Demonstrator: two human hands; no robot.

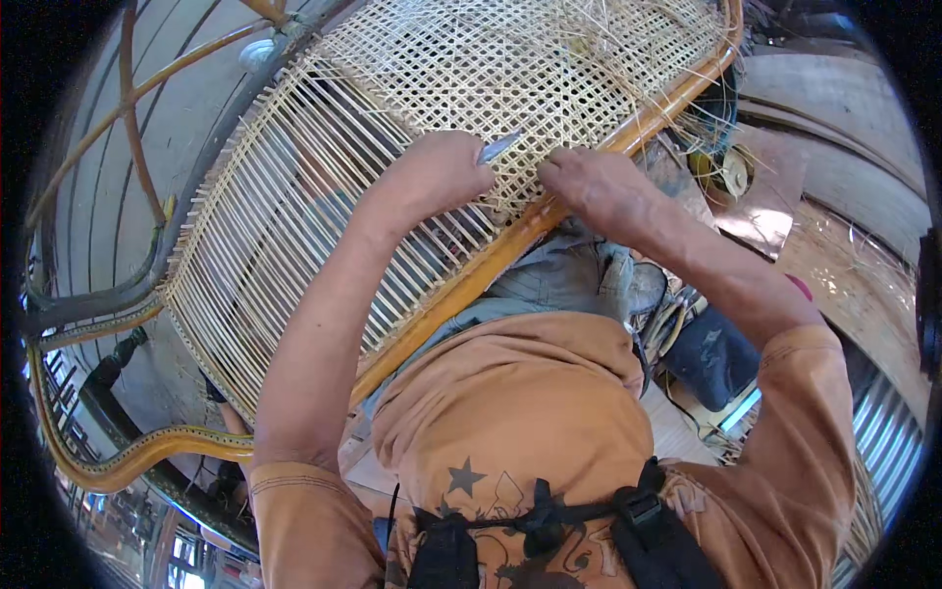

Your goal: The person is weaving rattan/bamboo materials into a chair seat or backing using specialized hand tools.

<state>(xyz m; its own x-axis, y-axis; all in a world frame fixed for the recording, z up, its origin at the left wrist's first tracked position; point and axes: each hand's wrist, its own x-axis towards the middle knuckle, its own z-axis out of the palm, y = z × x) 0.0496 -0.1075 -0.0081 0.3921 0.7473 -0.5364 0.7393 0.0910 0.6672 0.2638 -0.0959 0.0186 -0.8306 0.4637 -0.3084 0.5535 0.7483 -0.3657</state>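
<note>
My left hand (432, 177) is closed in a fist over the woven cane panel (491, 59). From its thumb side sticks a short pointed metal tool (501, 146), silvery and blade-like; any handle is hidden in the fist. My right hand (594, 187) rests at the panel's near edge, beside the varnished wooden frame rail (520, 231). Its fingers are curled together at the weave, and what they grip is too small to see. The far and right part of the panel is woven in an open lattice. Toward the left, parallel cane strands (294, 226) run in one direction only.
The panel's frame lies across my lap. Curved wooden frame parts (128, 471) and dark rails (98, 309) reach out on the left. Loose cane strips (677, 128) hang over the right edge. A dark blue cloth-like item (711, 358) and sheets of board (844, 285) lie at the right.
</note>
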